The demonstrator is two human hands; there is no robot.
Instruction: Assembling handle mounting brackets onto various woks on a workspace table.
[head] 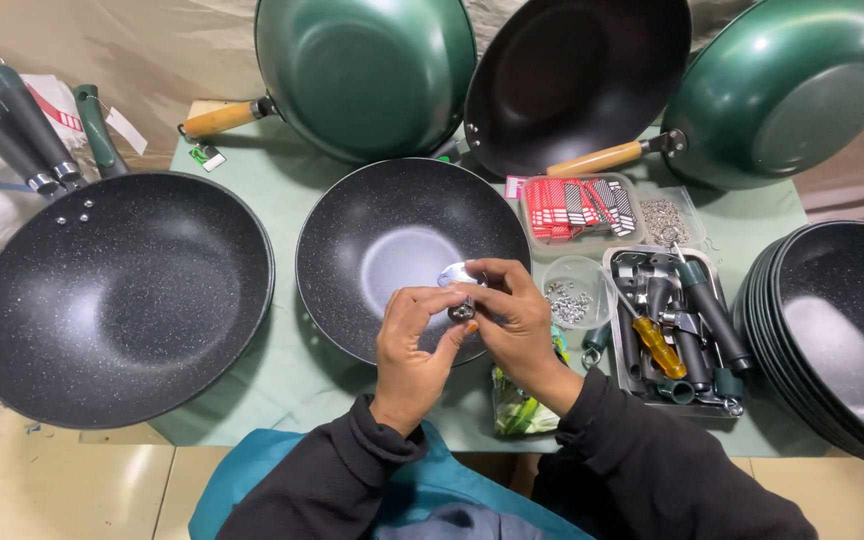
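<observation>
At far left, green handles (27, 120) lie on a white sack beside a big speckled pan (122, 295). The middle pan (392, 250) sits on the green mat (282, 370), with three pans propped behind it. Over its near rim the left hand (414, 345) and right hand (512, 315) pinch a small silver metal piece (458, 278) between curled fingertips. Just right are a bowl of screws (570, 290), a tray of red tags (577, 210), a metal tray (674, 330) holding handles and an orange screwdriver (660, 347), then a stack of pans (837, 335).
</observation>
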